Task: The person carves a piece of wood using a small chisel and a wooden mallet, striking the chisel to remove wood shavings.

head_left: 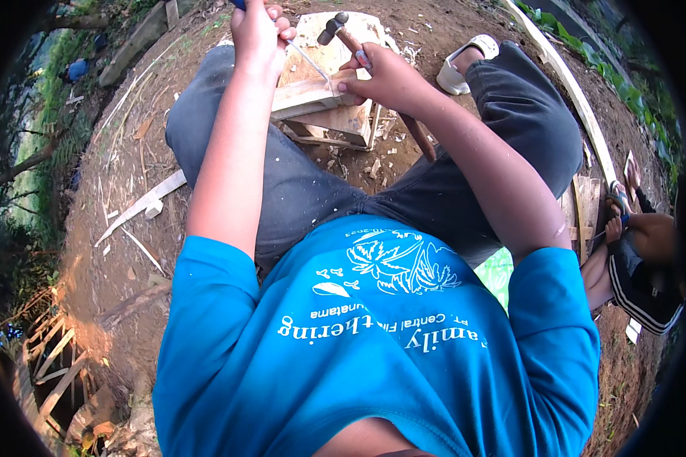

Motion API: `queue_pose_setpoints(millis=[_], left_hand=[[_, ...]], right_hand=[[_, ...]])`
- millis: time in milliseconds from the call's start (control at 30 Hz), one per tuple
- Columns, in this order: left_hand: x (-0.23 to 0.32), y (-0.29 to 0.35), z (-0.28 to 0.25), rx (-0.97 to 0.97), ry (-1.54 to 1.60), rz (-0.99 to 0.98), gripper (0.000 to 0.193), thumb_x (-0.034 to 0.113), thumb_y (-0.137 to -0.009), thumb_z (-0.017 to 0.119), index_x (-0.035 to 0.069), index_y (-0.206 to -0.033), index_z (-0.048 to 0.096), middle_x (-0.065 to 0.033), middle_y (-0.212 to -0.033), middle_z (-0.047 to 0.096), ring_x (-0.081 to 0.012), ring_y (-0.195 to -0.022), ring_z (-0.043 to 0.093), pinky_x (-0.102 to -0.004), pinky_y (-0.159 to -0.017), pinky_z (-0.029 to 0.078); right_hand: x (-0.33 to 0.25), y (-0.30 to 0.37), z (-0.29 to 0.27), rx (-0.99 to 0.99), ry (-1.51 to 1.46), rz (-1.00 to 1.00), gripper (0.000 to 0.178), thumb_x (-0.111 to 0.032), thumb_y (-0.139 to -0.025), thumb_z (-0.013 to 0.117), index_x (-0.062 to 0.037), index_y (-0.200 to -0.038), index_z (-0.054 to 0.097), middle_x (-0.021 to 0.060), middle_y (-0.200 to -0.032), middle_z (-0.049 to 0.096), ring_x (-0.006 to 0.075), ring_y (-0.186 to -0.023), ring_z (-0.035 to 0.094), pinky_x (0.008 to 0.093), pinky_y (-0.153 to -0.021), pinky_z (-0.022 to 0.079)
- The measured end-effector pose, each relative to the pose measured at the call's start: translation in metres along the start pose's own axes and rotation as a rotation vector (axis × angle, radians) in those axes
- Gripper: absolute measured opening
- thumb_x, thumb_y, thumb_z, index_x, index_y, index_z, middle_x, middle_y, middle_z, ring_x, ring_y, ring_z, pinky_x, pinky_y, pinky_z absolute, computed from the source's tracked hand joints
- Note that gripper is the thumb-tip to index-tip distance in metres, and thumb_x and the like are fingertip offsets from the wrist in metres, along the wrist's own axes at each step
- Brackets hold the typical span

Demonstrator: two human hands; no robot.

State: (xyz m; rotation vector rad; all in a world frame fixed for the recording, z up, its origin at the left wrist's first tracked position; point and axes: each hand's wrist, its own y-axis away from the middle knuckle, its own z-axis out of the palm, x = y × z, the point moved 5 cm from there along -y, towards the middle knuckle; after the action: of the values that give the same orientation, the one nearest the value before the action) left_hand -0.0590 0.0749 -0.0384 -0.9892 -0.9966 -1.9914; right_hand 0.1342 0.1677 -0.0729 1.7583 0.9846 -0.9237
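My left hand (258,34) is closed around the blue handle of what looks like a screwdriver (309,62), most of the handle lying beyond the upper edge. Its thin metal shaft slants down to the right onto a pale piece of wood (301,96). In my right hand (390,79) is a hammer (348,38), head up and wooden handle passing under the palm. The right thumb and fingertips also touch the wood near the shaft's tip. That wood rests on a low wooden stool (335,122) between my knees.
Wood chips and offcuts (149,199) litter the dirt around me. A long pale strip of wood (572,84) runs along the right side. Another person (633,251) sits at the far right beside some boards (583,209). Split sticks (53,365) lie at the lower left.
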Motion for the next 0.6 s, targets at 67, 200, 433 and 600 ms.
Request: queue_pose_setpoints(millis=[67, 200, 433, 600], left_hand=[[0.015, 0.006, -0.001, -0.033, 0.018, 0.131, 0.028, 0.044, -0.106, 0.057, 0.02, -0.096, 0.047, 0.0058, -0.065, 0.04, -0.0071, -0.046, 0.036, -0.0249, -0.039, 0.03], [0.032, 0.043, 0.017, -0.393, 0.367, 0.091, 0.032, 0.047, -0.107, 0.055, 0.018, -0.095, 0.048, 0.006, -0.064, 0.04, -0.0054, -0.045, 0.034, -0.023, -0.04, 0.028], [0.02, 0.07, 0.018, -0.233, -0.043, 0.324, 0.04, 0.054, -0.108, 0.048, 0.018, -0.091, 0.047, 0.0056, -0.062, 0.04, -0.0042, -0.045, 0.034, -0.0211, -0.041, 0.028], [0.014, 0.063, 0.021, -0.239, 0.026, 0.299, 0.04, 0.053, -0.108, 0.048, 0.017, -0.092, 0.047, 0.0055, -0.062, 0.04, -0.0041, -0.045, 0.034, -0.0213, -0.04, 0.027]], right_hand=[[-0.007, 0.002, -0.005, 0.001, 0.083, 0.002, 0.037, -0.025, -0.087, 0.082, -0.0003, -0.107, 0.062, 0.0133, -0.098, 0.074, 0.0213, -0.087, 0.074, 0.0346, -0.078, 0.055], [-0.01, -0.001, -0.009, 0.016, 0.185, -0.043, 0.03, -0.019, -0.093, 0.077, -0.0008, -0.107, 0.058, 0.0088, -0.105, 0.074, 0.0144, -0.078, 0.075, 0.0278, -0.065, 0.057], [-0.004, -0.005, -0.006, -0.056, 0.105, 0.017, 0.031, -0.019, -0.093, 0.077, -0.0002, -0.108, 0.057, 0.0092, -0.107, 0.075, 0.0143, -0.077, 0.076, 0.0278, -0.064, 0.057], [-0.002, -0.006, -0.007, -0.053, 0.08, 0.018, 0.032, -0.02, -0.092, 0.078, 0.0002, -0.107, 0.057, 0.0097, -0.102, 0.075, 0.0147, -0.077, 0.076, 0.0277, -0.064, 0.057]])
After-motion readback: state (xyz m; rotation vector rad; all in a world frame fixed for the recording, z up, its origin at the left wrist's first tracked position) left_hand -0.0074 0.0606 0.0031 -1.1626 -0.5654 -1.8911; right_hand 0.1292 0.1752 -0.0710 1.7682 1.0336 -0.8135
